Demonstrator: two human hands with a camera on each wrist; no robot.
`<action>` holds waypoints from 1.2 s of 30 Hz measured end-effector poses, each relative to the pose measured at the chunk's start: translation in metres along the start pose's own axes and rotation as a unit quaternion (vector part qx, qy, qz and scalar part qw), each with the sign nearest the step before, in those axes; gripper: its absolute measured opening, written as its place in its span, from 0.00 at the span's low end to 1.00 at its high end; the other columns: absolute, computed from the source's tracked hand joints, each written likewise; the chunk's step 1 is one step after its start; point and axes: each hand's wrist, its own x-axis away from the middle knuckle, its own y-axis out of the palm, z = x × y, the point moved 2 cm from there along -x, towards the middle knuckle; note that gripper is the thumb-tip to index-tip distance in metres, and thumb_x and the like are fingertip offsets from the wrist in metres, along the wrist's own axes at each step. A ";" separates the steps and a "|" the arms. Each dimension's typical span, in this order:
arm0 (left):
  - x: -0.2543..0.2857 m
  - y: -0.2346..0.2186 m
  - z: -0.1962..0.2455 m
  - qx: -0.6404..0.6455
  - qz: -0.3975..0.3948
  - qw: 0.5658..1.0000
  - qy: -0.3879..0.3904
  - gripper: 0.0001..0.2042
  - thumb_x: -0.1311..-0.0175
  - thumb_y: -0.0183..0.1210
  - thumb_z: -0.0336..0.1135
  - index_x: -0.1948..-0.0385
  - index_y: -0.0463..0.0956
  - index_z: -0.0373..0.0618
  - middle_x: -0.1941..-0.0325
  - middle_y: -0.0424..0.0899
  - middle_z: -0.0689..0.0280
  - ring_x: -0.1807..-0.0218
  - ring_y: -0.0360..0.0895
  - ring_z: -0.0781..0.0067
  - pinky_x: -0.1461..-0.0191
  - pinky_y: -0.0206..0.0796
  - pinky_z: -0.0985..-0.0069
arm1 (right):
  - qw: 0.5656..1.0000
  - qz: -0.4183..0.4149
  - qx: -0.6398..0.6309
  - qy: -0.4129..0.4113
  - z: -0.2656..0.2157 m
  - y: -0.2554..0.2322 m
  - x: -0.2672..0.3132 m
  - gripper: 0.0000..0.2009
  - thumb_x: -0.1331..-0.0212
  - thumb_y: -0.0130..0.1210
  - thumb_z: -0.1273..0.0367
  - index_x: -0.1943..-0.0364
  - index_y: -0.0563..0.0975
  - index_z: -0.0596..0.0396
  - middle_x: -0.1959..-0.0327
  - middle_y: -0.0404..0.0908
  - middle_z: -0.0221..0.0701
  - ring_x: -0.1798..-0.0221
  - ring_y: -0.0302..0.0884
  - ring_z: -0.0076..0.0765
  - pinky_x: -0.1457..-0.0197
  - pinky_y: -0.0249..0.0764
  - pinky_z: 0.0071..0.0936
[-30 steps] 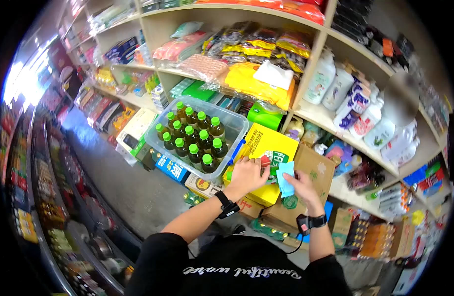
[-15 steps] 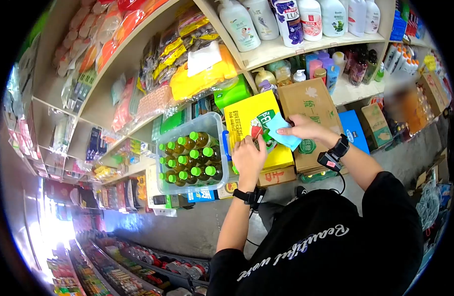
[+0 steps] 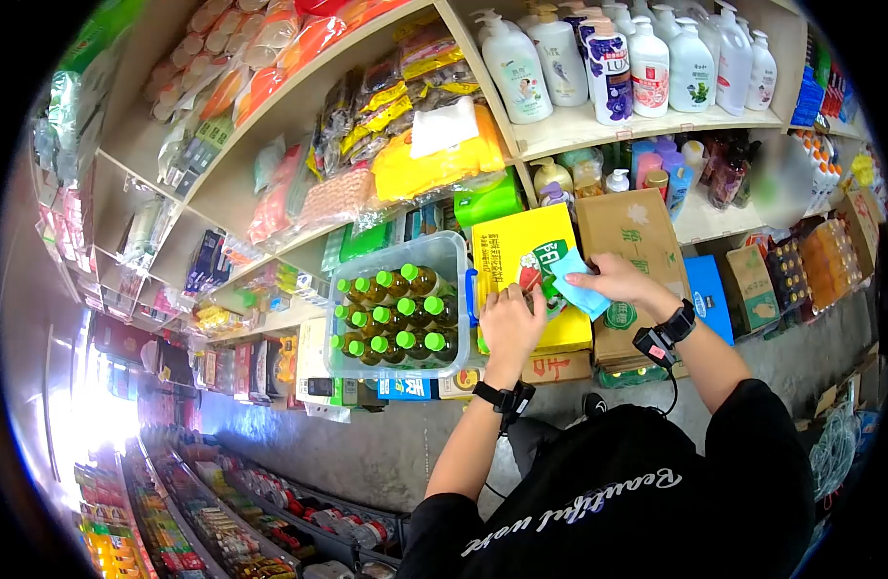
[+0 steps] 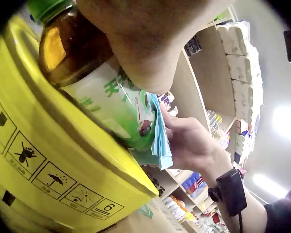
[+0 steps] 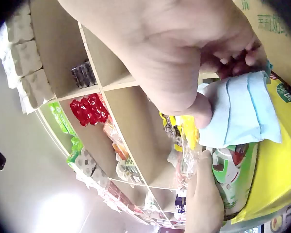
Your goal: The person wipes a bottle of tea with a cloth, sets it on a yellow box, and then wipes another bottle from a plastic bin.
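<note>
A bottle of brown tea (image 4: 106, 92) with a green cap and a green-and-white label lies on its side on a yellow carton (image 3: 506, 241). My left hand (image 3: 513, 326) grips it, hiding most of it in the head view. A folded light blue cloth (image 5: 240, 109) lies against the bottle's base end. My right hand (image 3: 625, 282) pinches this cloth between thumb and fingers. In the right wrist view the cloth overlaps the label, and the left hand (image 5: 203, 196) shows beside the bottle.
Left of the yellow carton stands a clear plastic bin (image 3: 460, 333) with several green-capped bottles inside. A brown carton (image 3: 622, 217) and a blue box (image 3: 706, 289) are on the right. Behind are shelves with pump bottles (image 3: 613, 72) and yellow bagged goods (image 3: 434, 159).
The head view has turned, so the bin and cartons appear shifted. The cloth, hanging narrow before, now spreads out at the bottle's end. Both hands keep their hold.
</note>
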 end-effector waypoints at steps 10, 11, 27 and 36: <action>0.005 -0.001 0.000 0.004 0.027 0.999 0.021 0.17 0.31 0.59 0.46 0.73 0.82 0.41 0.72 0.87 0.53 0.65 0.84 0.50 0.59 0.75 0.58 | 0.994 0.071 0.075 -0.031 0.001 -0.003 0.007 0.28 0.43 0.73 0.50 0.56 0.82 0.66 0.67 0.87 0.45 0.65 0.87 0.43 0.58 0.81 0.36; 0.007 0.000 0.000 0.004 0.032 0.999 0.022 0.17 0.32 0.60 0.47 0.73 0.82 0.41 0.72 0.87 0.54 0.65 0.84 0.51 0.58 0.75 0.58 | 0.992 0.080 0.094 -0.038 -0.002 -0.003 0.008 0.29 0.42 0.71 0.48 0.58 0.82 0.66 0.68 0.87 0.46 0.64 0.87 0.46 0.58 0.81 0.38; 0.015 0.003 -0.005 0.034 0.057 0.997 0.051 0.17 0.36 0.64 0.49 0.71 0.80 0.43 0.70 0.86 0.57 0.63 0.81 0.54 0.57 0.74 0.58 | 0.999 0.033 0.018 -0.018 0.032 0.003 -0.002 0.30 0.32 0.60 0.42 0.66 0.86 0.61 0.74 0.86 0.41 0.71 0.86 0.37 0.66 0.77 0.37; 0.024 -0.006 0.005 0.021 0.093 0.992 0.078 0.15 0.38 0.64 0.47 0.69 0.79 0.44 0.70 0.82 0.59 0.62 0.80 0.55 0.58 0.71 0.59 | 0.963 0.145 0.218 -0.056 0.005 0.016 0.009 0.36 0.32 0.53 0.39 0.69 0.85 0.65 0.75 0.86 0.51 0.67 0.87 0.58 0.60 0.81 0.49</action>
